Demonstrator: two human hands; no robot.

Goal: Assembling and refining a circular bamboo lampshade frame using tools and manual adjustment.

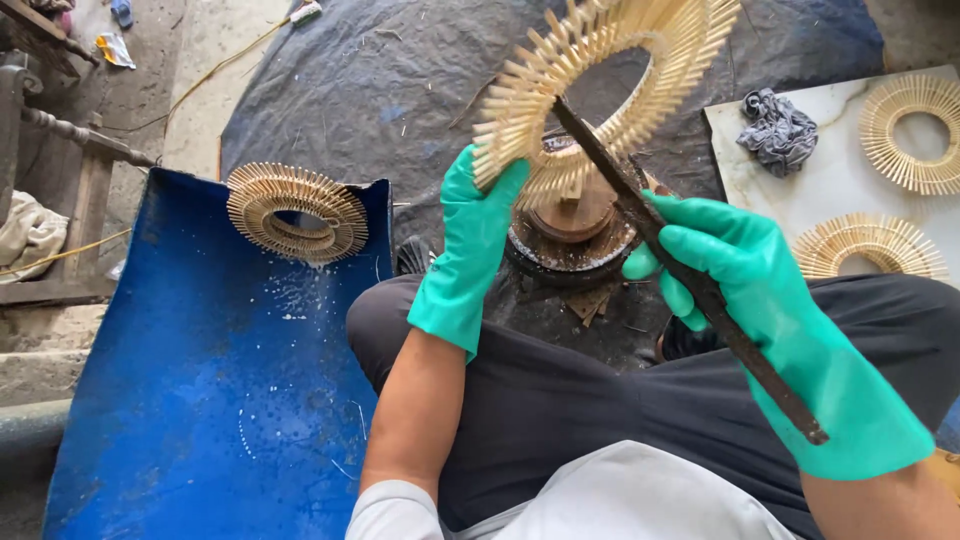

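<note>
My left hand (470,245), in a green rubber glove, grips the lower left rim of a pale ring of bamboo sticks (600,75) and holds it up, tilted, over a dark round stand (572,235). My right hand (745,275), also gloved in green, is closed around a long dark rusty metal bar (690,275). The bar's far end reaches up through the ring's middle hole.
A finished stick ring (295,210) rests on the top edge of a curved blue panel (220,380) at left. Two more rings (915,130) (865,245) and a grey rag (780,130) lie on a white slab (830,185) at right. A dark tarp (400,90) covers the ground.
</note>
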